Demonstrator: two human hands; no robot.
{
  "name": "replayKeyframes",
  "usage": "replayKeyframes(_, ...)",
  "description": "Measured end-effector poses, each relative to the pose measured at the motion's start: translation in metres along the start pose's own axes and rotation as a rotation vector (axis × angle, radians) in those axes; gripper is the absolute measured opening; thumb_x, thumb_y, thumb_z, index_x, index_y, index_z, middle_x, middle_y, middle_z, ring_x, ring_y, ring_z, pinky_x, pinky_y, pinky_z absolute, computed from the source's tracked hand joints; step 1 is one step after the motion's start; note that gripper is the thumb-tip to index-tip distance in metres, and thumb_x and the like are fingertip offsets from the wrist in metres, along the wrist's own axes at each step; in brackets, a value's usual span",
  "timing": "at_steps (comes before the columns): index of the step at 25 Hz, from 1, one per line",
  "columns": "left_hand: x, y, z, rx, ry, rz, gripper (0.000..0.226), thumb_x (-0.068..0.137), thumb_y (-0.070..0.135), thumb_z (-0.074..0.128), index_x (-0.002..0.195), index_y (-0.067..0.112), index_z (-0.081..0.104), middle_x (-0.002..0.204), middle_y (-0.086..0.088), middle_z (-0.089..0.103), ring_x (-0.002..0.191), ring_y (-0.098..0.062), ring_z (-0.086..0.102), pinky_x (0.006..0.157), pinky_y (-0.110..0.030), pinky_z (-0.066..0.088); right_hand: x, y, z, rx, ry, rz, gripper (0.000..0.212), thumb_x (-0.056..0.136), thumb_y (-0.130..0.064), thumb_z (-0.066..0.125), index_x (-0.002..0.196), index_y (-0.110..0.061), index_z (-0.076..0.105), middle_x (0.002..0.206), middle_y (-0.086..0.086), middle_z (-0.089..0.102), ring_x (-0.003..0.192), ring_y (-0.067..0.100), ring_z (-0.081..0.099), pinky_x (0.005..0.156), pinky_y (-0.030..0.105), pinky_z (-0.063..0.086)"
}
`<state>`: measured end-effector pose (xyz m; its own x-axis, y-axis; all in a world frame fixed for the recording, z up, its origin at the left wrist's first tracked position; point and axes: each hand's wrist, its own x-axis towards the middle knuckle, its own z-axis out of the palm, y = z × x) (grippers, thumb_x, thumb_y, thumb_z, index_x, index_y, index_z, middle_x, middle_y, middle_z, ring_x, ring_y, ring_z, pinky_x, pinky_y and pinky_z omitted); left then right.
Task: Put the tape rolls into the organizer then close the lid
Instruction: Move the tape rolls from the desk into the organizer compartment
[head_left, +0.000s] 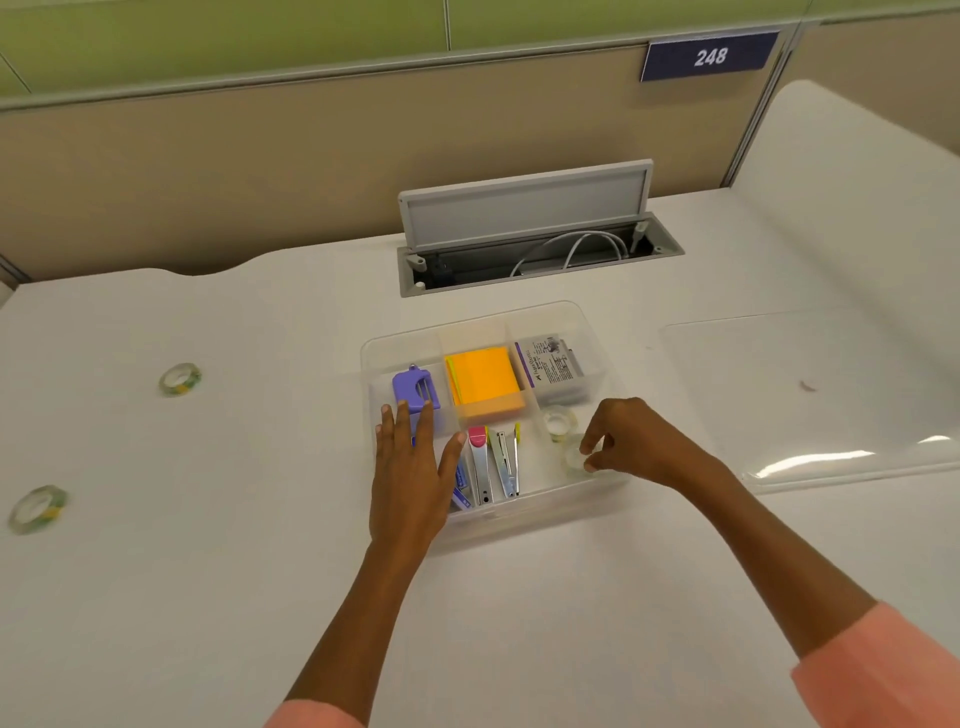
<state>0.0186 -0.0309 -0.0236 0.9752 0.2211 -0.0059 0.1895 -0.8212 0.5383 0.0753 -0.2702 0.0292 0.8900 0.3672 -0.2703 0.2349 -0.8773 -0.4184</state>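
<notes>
My left hand (410, 467) lies flat and spread over the near left corner of the clear organizer (597, 358), fingers fanned out, fingertips reaching the purple tool (415, 389) in the back left compartment; its grip holds nothing. My right hand (631, 436) is curled over the near right compartment, thumb and fingers pinching a clear tape roll (576, 458) that sits low inside that compartment, against the front wall. A second clear tape roll (560, 420) rests in the same compartment just behind it, near the divider. The organizer stands in the middle of the white desk (234, 571), lid off. Orange sticky notes (485, 384) fill the back middle compartment, a grey and purple box (553, 361) the back right one, and the front middle holds a red-handled metal tool (480, 465) beside other metal tools (506, 462). The clear lid (831, 395) lies flat on the desk to the right of the organizer, well apart from my hands. Two more tape rolls wait on the desk far to the left: a green-patterned tape roll (180, 378) farther back, and another patterned tape roll (39, 508) nearer to me by the left edge. Both my sleeves (883, 670) are pink.
</notes>
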Motion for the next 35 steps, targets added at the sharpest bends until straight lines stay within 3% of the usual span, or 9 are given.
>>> replayKeyframes(4,0.000,-0.001,0.001,-0.024,-0.001,-0.025,0.075,0.079,0.060,0.023,0.144,0.024,0.014,0.157,-0.005,0.006,0.144,-0.023,-0.001,0.115,-0.039,0.011,0.003,0.002,0.005,0.032,-0.019,0.024,0.007,0.074,-0.010,0.069,0.080,-0.009,0.073,0.092,0.011,0.071,0.082,0.025,0.065,0.078,0.037,0.053)
replayKeyframes(10,0.002,-0.001,0.002,-0.039,0.012,-0.025,0.077,0.078,0.060,0.025,0.144,0.022,0.015,0.157,-0.004,0.007,0.144,-0.023,0.001,0.115,-0.041,0.013,0.007,-0.001,0.009,0.025,-0.015,-0.025,0.016,0.080,-0.004,0.060,0.089,-0.008,0.073,0.098,0.012,0.073,0.090,0.026,0.066,0.084,0.036,0.052)
replayKeyframes(18,0.000,-0.005,-0.008,-0.090,0.046,-0.070,0.073,0.081,0.057,0.028,0.144,0.023,0.009,0.157,-0.004,0.003,0.144,-0.022,0.000,0.115,-0.040,0.013,0.016,-0.014,0.016,0.103,0.113,0.016,0.024,0.080,0.006,0.053,0.088,-0.006,0.072,0.099,0.014,0.071,0.087,0.028,0.064,0.079,0.029,0.048)
replayKeyframes(21,0.003,-0.002,-0.009,-0.091,0.052,-0.057,0.069,0.086,0.051,0.035,0.144,0.023,0.008,0.157,-0.004,0.003,0.144,-0.022,0.000,0.115,-0.040,0.012,0.017,-0.013,0.013,0.116,0.123,-0.003,0.025,0.079,0.009,0.052,0.091,-0.004,0.071,0.098,0.015,0.072,0.090,0.029,0.065,0.084,0.034,0.051)
replayKeyframes(28,-0.003,0.010,-0.008,-0.198,0.008,-0.032,0.061,0.092,0.037,0.040,0.143,0.021,0.011,0.157,-0.004,0.000,0.144,-0.021,-0.003,0.115,-0.043,0.018,0.004,-0.014,0.010,0.094,0.121,0.032,0.017,0.080,-0.008,0.064,0.096,-0.011,0.069,0.101,0.009,0.071,0.086,0.024,0.065,0.081,0.033,0.049)
replayKeyframes(31,0.001,0.009,-0.031,-0.272,0.072,-0.066,0.054,0.093,0.028,0.042,0.141,0.016,0.021,0.157,-0.005,0.005,0.144,-0.019,-0.001,0.112,-0.039,0.022,0.010,-0.041,0.000,0.191,0.182,-0.040,0.013,0.079,-0.012,0.068,0.092,-0.014,0.070,0.095,0.006,0.073,0.082,0.019,0.064,0.086,0.036,0.050)
replayKeyframes(35,0.002,-0.022,-0.056,-0.195,0.188,-0.082,0.053,0.093,0.029,0.041,0.141,0.016,0.023,0.157,-0.005,0.005,0.144,-0.019,-0.002,0.114,-0.040,0.019,0.033,-0.098,-0.002,0.242,0.109,-0.226,0.013,0.081,-0.011,0.066,0.093,-0.013,0.070,0.095,0.005,0.073,0.080,0.016,0.066,0.081,0.033,0.054)
